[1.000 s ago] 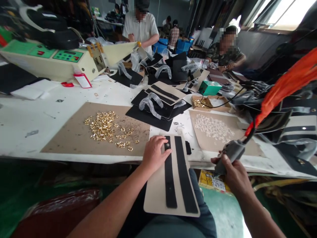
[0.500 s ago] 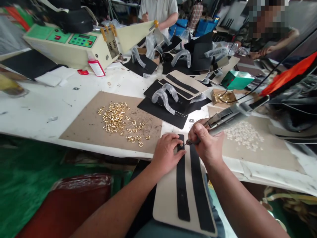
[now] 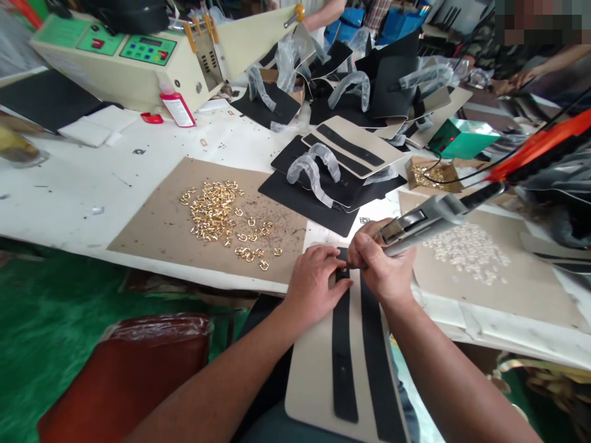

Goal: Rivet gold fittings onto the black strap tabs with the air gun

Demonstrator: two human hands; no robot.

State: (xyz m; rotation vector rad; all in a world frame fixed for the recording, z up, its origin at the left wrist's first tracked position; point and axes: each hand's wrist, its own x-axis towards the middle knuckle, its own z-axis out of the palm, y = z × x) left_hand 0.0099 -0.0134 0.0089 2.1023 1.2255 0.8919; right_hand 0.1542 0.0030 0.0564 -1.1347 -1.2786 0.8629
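Observation:
A beige panel [image 3: 310, 378] lies across my lap, its far end by the table edge, with two long black straps on it. My left hand [image 3: 314, 280] is closed at the far end of the left black strap [image 3: 344, 363], thumb and curled fingers steadying it on either side of a small spot. Wrapped around a grey electric screwdriver [image 3: 418, 226], my right hand [image 3: 385, 267] holds it tilted, its tip down at that spot between my left fingertips. The exact contact point is partly hidden by my fingers.
Gold-coloured buckles [image 3: 212, 212] lie heaped on brown board at left; small whitish pieces [image 3: 471, 252] are spread at right. Behind are wrapped handles [image 3: 309, 169] on black panels, a green box [image 3: 462, 136], a cream machine [image 3: 120, 67] and a red-and-white bottle [image 3: 178, 109]. People stand beyond.
The screwdriver's tip has moved down and left to the strap's far end, between my left fingers. My left hand stays at the strap. The view has tipped slightly downward.

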